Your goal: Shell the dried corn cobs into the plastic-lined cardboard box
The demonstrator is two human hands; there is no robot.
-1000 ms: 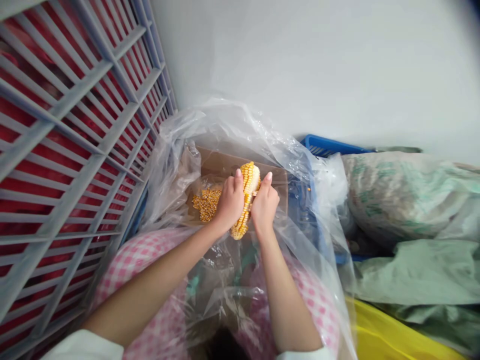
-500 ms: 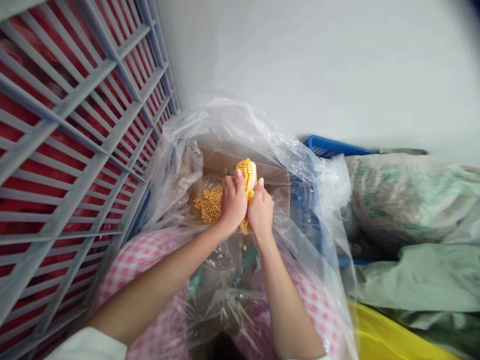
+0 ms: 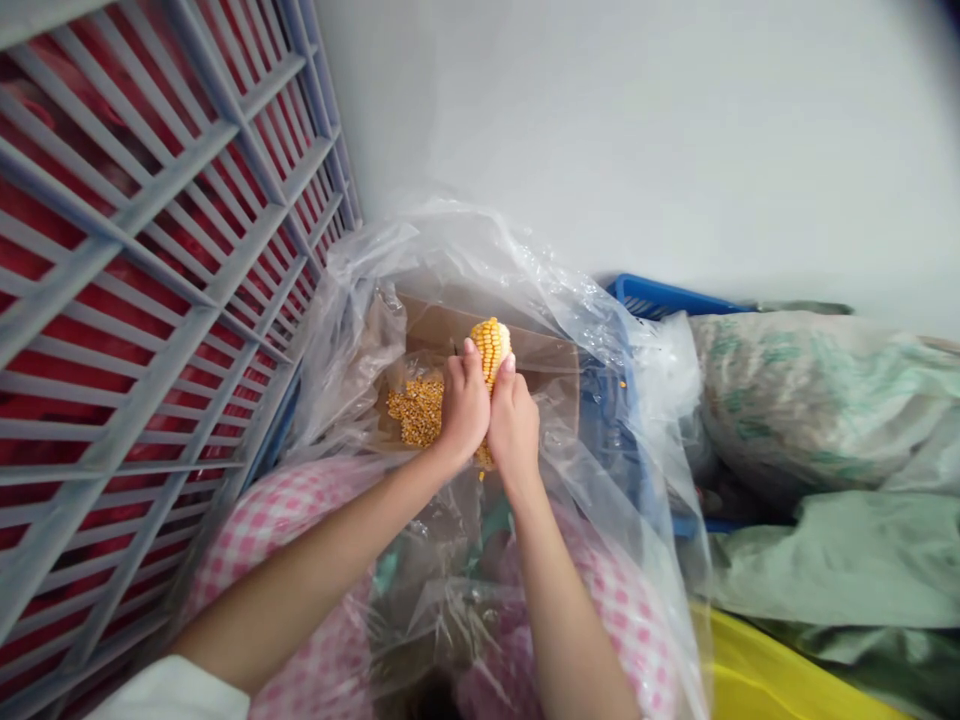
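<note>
Head view. Both hands clamped round one yellow, kernel-covered corn cob [image 3: 489,345], held upright over an open brown cardboard box [image 3: 541,352]. Left hand [image 3: 465,410] curled tight on the cob's left side, right hand [image 3: 514,425] curled tight on its right side, thumbs side by side just under the far tip. Only that tip and a sliver of the near end show; the middle hides under the fingers.

Likely trouble: kernels springing sideways under thumb pressure and clearing the box wall, since the cob sits close to the right edge. Two or so stray orange kernels [image 3: 622,381] already lie on the plastic to the right. Could also slip, with so little of the cob free to re-grip. Loose clear plastic sheeting [image 3: 450,250], billowing round the box, might sag inward and catch what falls.

Containers: the box holds a heap of loose yellow kernels [image 3: 416,410] at its left side. Just right of it, a blue plastic crate [image 3: 660,298], contents veiled by plastic. At left, a grey slatted crate wall [image 3: 150,250] with something red behind the bars. At right, bulging green-and-white woven sacks [image 3: 810,400], contents hidden.
</note>
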